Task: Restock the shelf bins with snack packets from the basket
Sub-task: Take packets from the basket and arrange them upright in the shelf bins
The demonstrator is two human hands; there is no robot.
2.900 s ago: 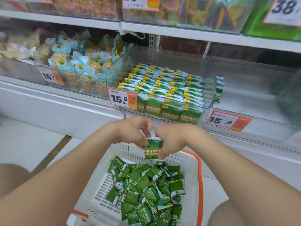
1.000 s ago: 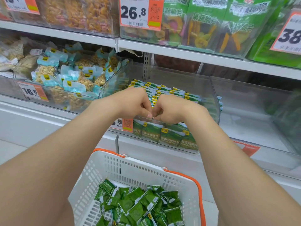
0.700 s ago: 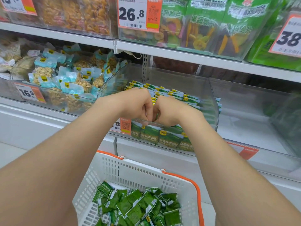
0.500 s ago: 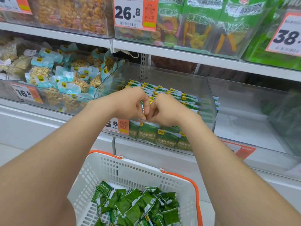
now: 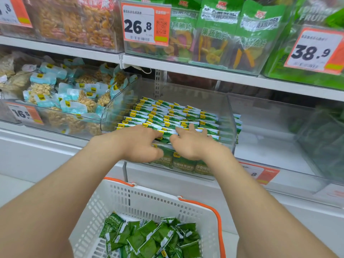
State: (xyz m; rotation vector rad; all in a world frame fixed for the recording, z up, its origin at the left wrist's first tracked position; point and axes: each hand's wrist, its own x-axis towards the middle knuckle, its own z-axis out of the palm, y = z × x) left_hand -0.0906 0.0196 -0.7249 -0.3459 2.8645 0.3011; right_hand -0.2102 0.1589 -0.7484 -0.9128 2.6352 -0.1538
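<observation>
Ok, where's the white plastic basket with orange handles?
The white plastic basket is bottom centre in the head view, below and in front of the clear plastic bin of green packets.

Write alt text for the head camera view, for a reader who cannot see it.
A person's left hand and right hand lie open on rows of green snack packets in a clear shelf bin. Below, a white basket holds more loose green packets.

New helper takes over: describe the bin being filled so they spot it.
On the lower shelf, below the 26.8 price tag, stands a clear bin. Only it holds green packets in neat rows; the left neighbour holds pale blue ones.
</observation>
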